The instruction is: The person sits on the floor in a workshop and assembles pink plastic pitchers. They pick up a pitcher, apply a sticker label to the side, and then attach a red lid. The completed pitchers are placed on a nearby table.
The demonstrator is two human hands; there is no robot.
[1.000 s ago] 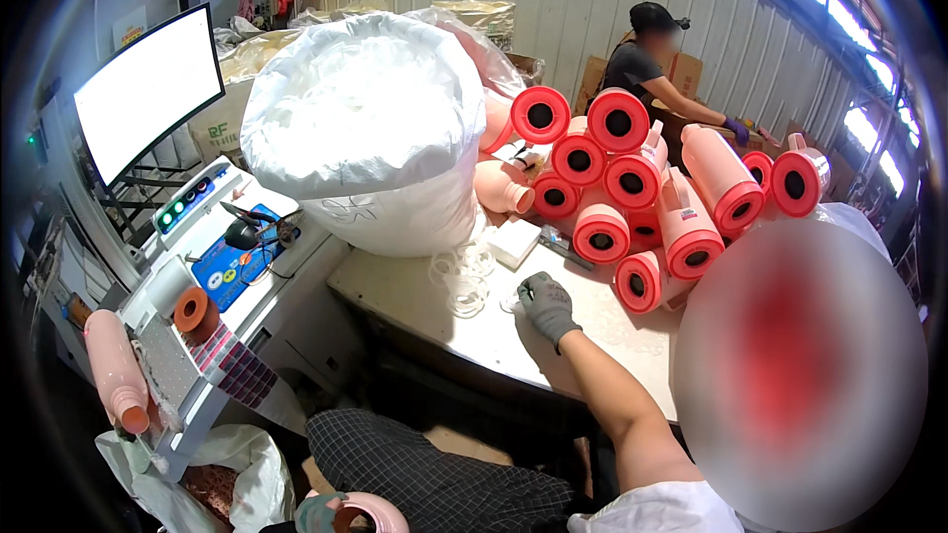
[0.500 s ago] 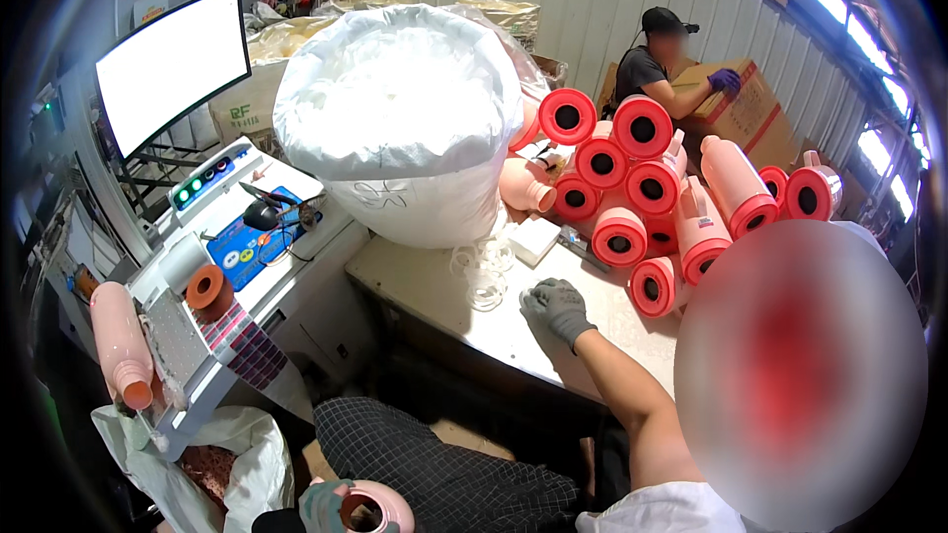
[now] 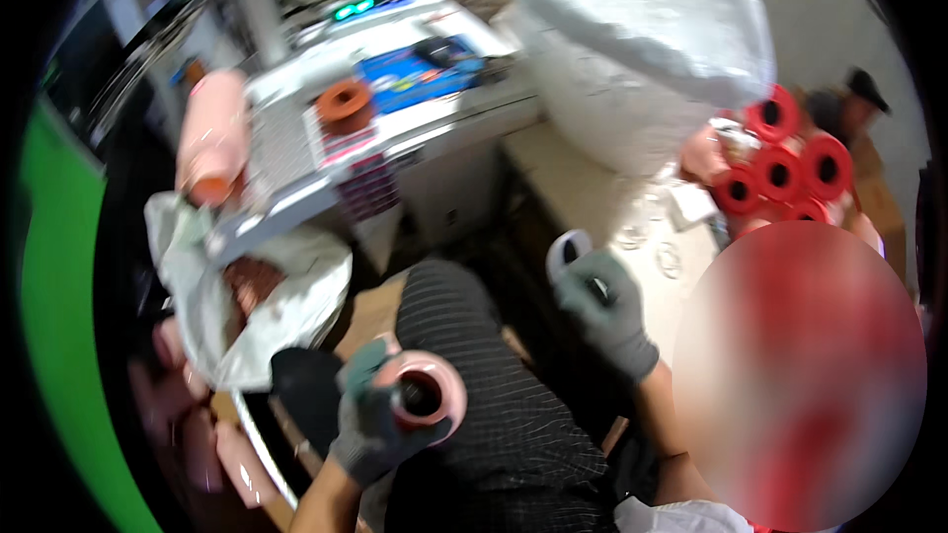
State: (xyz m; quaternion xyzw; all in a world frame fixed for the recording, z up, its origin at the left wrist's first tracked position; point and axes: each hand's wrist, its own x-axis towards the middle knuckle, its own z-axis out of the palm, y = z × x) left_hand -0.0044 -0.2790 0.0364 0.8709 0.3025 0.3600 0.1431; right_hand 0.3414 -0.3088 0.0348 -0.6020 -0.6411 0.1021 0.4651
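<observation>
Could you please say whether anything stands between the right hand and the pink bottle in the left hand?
Nothing visible does: between the right hand, holding a white ring, and the pink bottle is open space over the dark trouser leg. The left hand leaves the bottle's mouth uncovered.

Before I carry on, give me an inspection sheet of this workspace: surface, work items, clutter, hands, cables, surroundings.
Surface: white tabletop bearing loose white rings, a small white box and a large white bag.
Work items: pink bottle, mouth open; white ring; red-ended pink bottles piled beyond the box.
Clutter: orange-brown hollow cylinder and blue mat on the white machine; open white sack below.
Hands: both gloved; left hand grips the bottle, right hand holds the ring.
Cables: nothing seen clearly; picture blurred.
Surroundings: person in dark cap at right; blurred patch hides the lower right.
</observation>
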